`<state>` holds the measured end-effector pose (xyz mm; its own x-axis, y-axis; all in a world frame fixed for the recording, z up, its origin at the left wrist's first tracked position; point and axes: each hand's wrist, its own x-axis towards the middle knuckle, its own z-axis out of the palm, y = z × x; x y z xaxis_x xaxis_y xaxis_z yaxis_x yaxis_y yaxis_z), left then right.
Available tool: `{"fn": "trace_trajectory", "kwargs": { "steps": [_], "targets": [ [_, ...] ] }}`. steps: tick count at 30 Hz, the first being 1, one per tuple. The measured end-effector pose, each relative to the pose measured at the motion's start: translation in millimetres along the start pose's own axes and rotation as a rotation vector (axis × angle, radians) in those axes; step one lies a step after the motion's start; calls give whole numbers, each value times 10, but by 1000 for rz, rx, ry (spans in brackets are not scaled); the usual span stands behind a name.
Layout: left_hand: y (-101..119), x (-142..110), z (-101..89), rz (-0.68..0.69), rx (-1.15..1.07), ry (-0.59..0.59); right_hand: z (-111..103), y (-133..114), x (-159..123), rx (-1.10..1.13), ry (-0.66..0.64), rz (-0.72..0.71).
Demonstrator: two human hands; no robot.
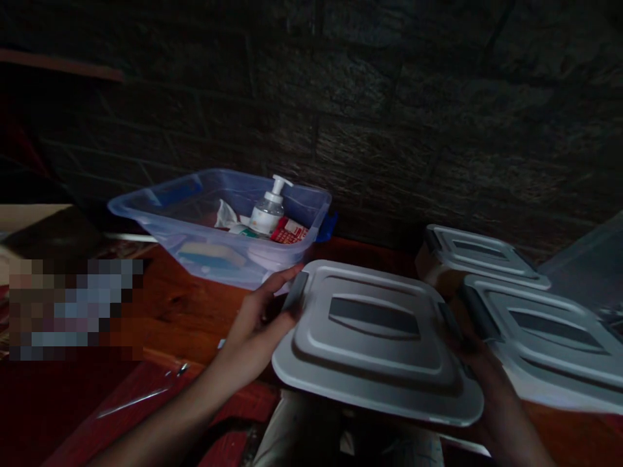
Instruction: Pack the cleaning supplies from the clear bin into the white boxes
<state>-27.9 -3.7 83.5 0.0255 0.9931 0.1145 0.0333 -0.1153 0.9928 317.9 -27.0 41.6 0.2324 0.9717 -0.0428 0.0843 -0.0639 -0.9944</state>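
A storage box with a white-grey lid (370,389) and a dark inset handle sits between my hands, over the near edge of the wooden table. My left hand (257,321) grips its left side by the dark side latch, thumb and fingers around it. On the opposite side, my right hand (487,376) holds the box; its fingers are dim and partly hidden by the lid. Close beside that hand stands a similar lidded box (559,324), with another lidded box (487,253) behind it. The held box's lower part is hidden beneath its lid.
A clear bluish open bin (219,256) stands at the back left, holding a white pump bottle (267,214), a red-and-white packet (291,231) and a sponge (211,253). A dark block wall (341,117) rises behind the table (180,305). Translucent plastic (594,266) is at far right.
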Motion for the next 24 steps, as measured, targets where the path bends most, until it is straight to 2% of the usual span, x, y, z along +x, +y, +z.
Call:
{"fn": "trace_trajectory", "kwargs": {
  "steps": [6,9,14,24],
  "targets": [
    [-32,-7,-12,-7,12,2,80,-114,-50,-11,30,17],
    [-51,1,-11,9,38,47,129,-204,-51,-12,0,-14],
    [-80,17,-5,4,64,96,160,-229,-13,120,-52,-6],
    [-56,34,-15,-11,45,58,147,-252,-1,83,-39,6]
  ]
}}
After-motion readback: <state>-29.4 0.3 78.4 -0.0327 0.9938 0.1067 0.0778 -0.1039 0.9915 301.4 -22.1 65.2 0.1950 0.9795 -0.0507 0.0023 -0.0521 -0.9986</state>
